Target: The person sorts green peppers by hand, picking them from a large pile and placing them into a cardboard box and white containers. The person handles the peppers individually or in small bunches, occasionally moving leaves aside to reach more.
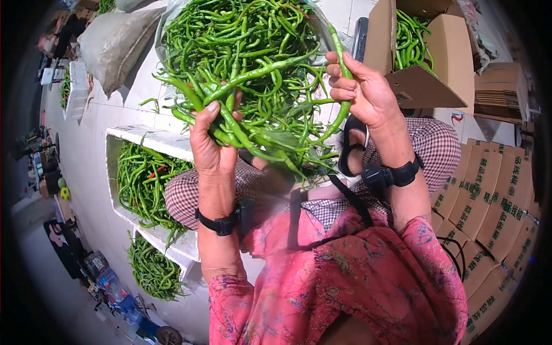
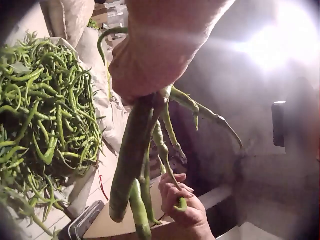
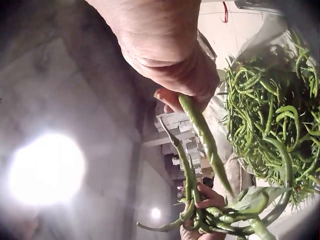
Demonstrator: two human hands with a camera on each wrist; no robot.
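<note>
My left hand grips a bunch of long green chili peppers in the head view, thumb pressed across them. The peppers fan out from both sides of that fist. To its right, my right hand pinches a long green chili pepper between thumb and fingers. A pepper's curved lower part hangs below that hand toward the bunch. Beneath and beyond both hands lies a large heap of green chili peppers in a pale plastic bag. In the right wrist view, the left hand shows beyond the right hand's pepper.
White foam boxes of peppers stand at the left. An opened cardboard box with peppers is at the upper right. Flattened printed cartons lie on the right, and a full sack sits at the upper left.
</note>
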